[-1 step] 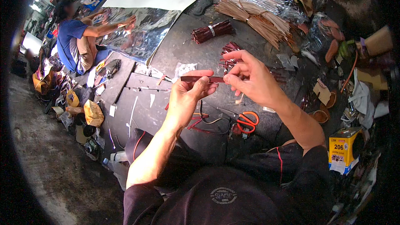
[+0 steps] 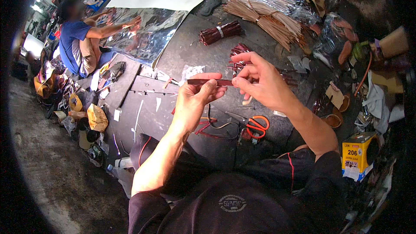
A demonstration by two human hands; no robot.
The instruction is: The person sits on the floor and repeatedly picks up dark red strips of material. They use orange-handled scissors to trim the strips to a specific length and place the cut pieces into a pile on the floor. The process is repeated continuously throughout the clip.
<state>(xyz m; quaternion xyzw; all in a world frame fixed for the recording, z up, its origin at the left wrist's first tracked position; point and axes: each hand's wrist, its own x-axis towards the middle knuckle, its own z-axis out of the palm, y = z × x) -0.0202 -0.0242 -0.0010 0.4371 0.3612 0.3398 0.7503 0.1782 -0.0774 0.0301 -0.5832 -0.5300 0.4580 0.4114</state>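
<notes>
A short, glossy dark red strip [image 2: 199, 82] is held level in front of me, above the dark work surface. My left hand [image 2: 201, 93] clamps it between thumb and fingers. At its right end, the thumb and index finger of my right hand [image 2: 260, 82] pinch it, with the other fingers raised. Behind my right hand, a bundle of similar dark red strips [image 2: 241, 51] is partly hidden. Orange-handled scissors [image 2: 257, 127] lie below my hands, beside a few thin dark and red cords [image 2: 212, 125].
A tied dark red bundle [image 2: 221, 32] and a bundle of tan strips [image 2: 264, 19] lie farther back. At far left, a person in blue [image 2: 73, 43] reaches over a shiny sheet [image 2: 147, 30]. A yellow can [image 2: 357, 155] stands at right; scraps [image 2: 97, 118] crowd the left.
</notes>
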